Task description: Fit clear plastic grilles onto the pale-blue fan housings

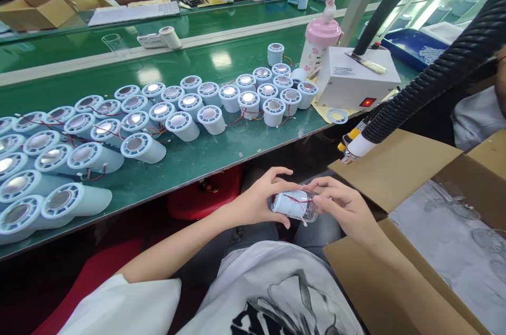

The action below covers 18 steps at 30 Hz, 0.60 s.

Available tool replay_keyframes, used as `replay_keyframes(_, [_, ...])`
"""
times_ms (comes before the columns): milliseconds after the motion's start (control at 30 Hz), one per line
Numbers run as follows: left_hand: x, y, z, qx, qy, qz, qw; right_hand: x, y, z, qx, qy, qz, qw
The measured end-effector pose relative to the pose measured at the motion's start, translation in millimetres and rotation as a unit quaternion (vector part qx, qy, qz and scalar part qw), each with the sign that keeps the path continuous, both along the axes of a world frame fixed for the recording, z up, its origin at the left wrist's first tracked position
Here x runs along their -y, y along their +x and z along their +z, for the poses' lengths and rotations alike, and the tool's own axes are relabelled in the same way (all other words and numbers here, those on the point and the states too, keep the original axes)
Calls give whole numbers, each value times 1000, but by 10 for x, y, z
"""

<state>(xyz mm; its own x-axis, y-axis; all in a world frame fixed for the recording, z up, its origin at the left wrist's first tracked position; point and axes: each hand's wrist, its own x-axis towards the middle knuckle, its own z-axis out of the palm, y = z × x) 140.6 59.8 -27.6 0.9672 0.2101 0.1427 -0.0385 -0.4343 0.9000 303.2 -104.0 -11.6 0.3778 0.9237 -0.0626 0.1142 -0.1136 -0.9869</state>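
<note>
Both my hands hold one pale blue cylindrical part [293,204] with thin red wires over my lap, below the table edge. My left hand [263,199] grips its left end, fingers curled round it. My right hand [343,204] pinches its right end, which looks clear or transparent. On the green table [205,158] lie several identical pale blue round parts [177,114] with shiny metal centres and red wires, in rows from the left edge to the middle.
A white box with a lit red switch [356,82] and a black corrugated hose [430,79] stand at right. A pink bottle [322,35] is behind it. An open cardboard box [435,240] sits at my right. Two other people work across the far bench.
</note>
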Motion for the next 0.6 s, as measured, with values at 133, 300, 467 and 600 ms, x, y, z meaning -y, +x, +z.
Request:
replay_keyframes(133, [4,-7,71,-39,-96,-37,994,0,82,-81,-143,2,-8,990])
replay_keyframes(300, [77,-2,117,-81,-263,7,961,55,80,-143,26,62,72,995])
replay_keyframes(467, [118,-12,92,-107,-356,-2,928,171,13,-195,185,81,66,977])
replay_keyframes(600, [95,-15,144,-78,-295,-23,952,194,6,-162,63,74,64,993])
